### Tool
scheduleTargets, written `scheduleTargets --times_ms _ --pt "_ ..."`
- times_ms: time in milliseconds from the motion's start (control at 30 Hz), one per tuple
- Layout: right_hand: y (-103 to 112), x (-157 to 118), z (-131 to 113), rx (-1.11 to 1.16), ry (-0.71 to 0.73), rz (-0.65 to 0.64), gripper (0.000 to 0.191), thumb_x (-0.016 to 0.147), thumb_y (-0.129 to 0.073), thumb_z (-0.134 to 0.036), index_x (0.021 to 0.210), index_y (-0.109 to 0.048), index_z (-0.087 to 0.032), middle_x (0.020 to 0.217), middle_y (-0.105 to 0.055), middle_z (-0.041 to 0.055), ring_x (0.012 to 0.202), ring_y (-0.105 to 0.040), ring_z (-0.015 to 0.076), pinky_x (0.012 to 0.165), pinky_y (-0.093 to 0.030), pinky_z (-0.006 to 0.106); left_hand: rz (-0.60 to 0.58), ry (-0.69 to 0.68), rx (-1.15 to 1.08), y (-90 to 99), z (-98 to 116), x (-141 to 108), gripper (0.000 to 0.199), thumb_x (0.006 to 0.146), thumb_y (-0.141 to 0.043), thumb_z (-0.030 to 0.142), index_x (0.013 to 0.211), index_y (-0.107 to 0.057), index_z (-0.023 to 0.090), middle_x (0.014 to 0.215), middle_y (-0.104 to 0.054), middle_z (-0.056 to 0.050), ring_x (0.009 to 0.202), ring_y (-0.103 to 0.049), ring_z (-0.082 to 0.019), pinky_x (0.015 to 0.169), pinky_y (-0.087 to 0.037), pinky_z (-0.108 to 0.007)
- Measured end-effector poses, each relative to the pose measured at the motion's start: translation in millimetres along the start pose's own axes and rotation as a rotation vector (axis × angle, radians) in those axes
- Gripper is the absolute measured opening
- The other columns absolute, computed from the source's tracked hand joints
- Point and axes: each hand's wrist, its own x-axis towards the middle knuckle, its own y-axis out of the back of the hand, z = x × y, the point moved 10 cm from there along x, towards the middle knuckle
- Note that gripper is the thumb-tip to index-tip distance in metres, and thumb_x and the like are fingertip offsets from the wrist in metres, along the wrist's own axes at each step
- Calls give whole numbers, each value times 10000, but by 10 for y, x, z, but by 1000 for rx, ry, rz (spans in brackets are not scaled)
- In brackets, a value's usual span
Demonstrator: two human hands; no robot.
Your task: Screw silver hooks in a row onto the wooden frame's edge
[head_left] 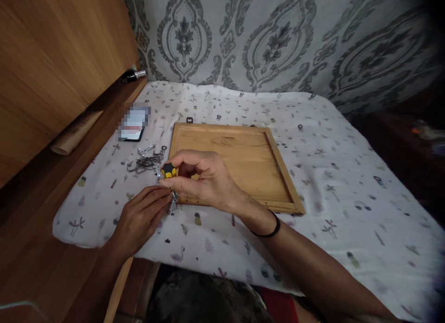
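My right hand [208, 179] grips a screwdriver by its yellow and black handle [169, 170], seen nearly end-on, over the near left corner of a shallow wooden tray or frame [222, 165]. Its shaft and tip are mostly hidden by my fingers. My left hand [144, 216] is closed, fingers together, with its fingertips at a small silver metal clasp [173, 205] on that corner. What lies under those fingertips is partly hidden. Just left of the frame lie a pile of dark metal chain [148, 161] and a loose silver clasp [146, 149].
A phone [133, 123], partly pixelated, lies on the white patterned cloth [333, 174] at the left. Beyond it stand a wooden panel [66, 40] and ledge, with a rolled paper [76, 133] and a black, silver-tipped object [134, 75]. A patterned curtain [225, 40] hangs behind.
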Motion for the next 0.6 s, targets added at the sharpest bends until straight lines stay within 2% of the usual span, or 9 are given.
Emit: scheduleTargets --times_ms 267,433,600 --pt "-9 4 32 18 -4 9 456 841 -775 -625 840 -650 -187 771 -628 -13 631 -531 99 551 -445 230 -5 -9 -4 -13 0 -10 286 987 -589 88 1218 -717 199 1129 -784 -81 1104 -711 -227 944 -643 -384" --pt "26 -18 -19 40 39 92 425 852 -777 -591 832 -632 -192 758 -613 -26 617 -525 84 543 -447 219 -22 -6 11 -26 -11 -16 258 979 -601 68 1182 -716 176 1121 -779 -89 1100 -698 -225 939 -637 -365" --pt "73 -38 -76 97 -1 147 390 886 -751 -562 886 -598 -203 781 -600 -38 564 -529 68 501 -471 211 -27 -6 -1 -28 -15 -27 268 968 -611 64 1185 -725 172 1133 -779 -96 1105 -695 -228 946 -631 -367"
